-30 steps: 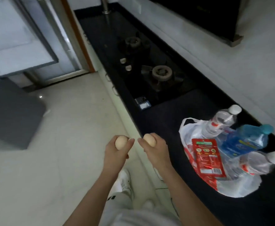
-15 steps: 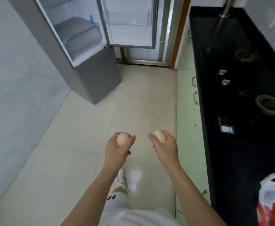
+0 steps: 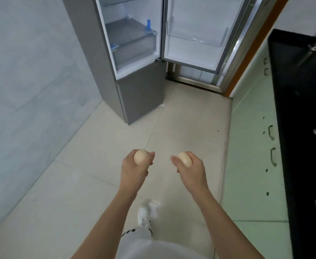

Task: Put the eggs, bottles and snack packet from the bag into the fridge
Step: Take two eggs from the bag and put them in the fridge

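Note:
My left hand point(image 3: 134, 170) grips a pale brown egg point(image 3: 140, 156) in its fingertips. My right hand point(image 3: 190, 170) grips a second egg point(image 3: 185, 159) the same way. Both hands are held out over the tiled floor, a short way apart. Ahead stands the grey fridge point(image 3: 134, 94) with its upper door point(image 3: 196, 32) swung open to the right. Inside I see a clear drawer point(image 3: 132, 40) with blue clips and bare door shelves. The bag, bottles and snack packet are out of view.
A black countertop point(image 3: 303, 113) with stove knobs runs along the right, over pale green cabinets point(image 3: 250, 146) with metal handles. A grey wall point(image 3: 22, 90) closes the left side. Beige floor tiles point(image 3: 181, 124) lie between me and the fridge.
The view has swung left from the counter and bag toward the fridge, which is now nearer. Both hands still hold their eggs and have drifted slightly apart.

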A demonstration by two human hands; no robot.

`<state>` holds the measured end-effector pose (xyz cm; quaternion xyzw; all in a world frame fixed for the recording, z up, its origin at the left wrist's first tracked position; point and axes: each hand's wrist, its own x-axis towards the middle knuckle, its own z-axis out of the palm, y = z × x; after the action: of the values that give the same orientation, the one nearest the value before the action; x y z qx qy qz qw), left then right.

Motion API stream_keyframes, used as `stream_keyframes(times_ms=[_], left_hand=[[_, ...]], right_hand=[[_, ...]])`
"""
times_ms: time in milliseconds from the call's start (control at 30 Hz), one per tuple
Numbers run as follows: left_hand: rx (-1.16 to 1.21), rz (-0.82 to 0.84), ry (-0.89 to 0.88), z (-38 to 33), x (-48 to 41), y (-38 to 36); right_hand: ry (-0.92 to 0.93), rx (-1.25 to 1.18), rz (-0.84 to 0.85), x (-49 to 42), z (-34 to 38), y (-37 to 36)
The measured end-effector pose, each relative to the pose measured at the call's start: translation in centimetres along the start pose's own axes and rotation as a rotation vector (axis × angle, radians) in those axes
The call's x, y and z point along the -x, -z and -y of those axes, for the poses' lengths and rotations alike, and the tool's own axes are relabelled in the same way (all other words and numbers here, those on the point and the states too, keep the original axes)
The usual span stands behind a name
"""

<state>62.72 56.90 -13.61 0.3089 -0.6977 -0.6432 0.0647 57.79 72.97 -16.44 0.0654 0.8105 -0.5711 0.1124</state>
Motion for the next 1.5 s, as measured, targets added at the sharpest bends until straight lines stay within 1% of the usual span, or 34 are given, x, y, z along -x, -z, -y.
stream_keyframes(times_ms=[200,367,533,667,833,1067,1200,1300,1500], left_hand=[[-0.074,0.01,-0.029,-3.3,-9.5,2.0],[-0.092,0.015,-0.006,-4.9,-14.8,2.5],[-0.087,0.008,-0.003,-6.3,-19.9,1.5],[-0.092,-0.015,-0.01,-7.7,-24.8,-0.3],[-0.082,-0.061,-0.03,-10.3,-32.7,-3.7],[-0.099,-0.135,-0.064,-17.0,-44.1,-11.1],[-0.069,-0.18,-0.068,-19.9,-49.6,-14.5],[-0.051,-0.207,-0.055,-21.0,-52.5,-15.4],[-0.04,-0.291,-0.021,-22.1,-57.7,-15.5]], right_hand=[[-0.038,-0.047,0.003,-7.1,5.4,-5.0],[-0.07,-0.063,0.009,-11.4,7.2,-7.0],[-0.049,-0.048,0.009,-16.8,8.8,-8.1],[-0.031,-0.041,0.016,-22.6,10.1,-9.0],[0.018,-0.033,0.06,-32.0,11.6,-9.8],[0.126,0.056,0.112,-46.5,16.3,-8.0],[0.178,0.059,0.116,-54.5,19.4,-7.2],[0.163,0.035,0.143,-58.6,20.6,-7.9],[0.143,0.055,0.218,-64.0,22.3,-10.9]])
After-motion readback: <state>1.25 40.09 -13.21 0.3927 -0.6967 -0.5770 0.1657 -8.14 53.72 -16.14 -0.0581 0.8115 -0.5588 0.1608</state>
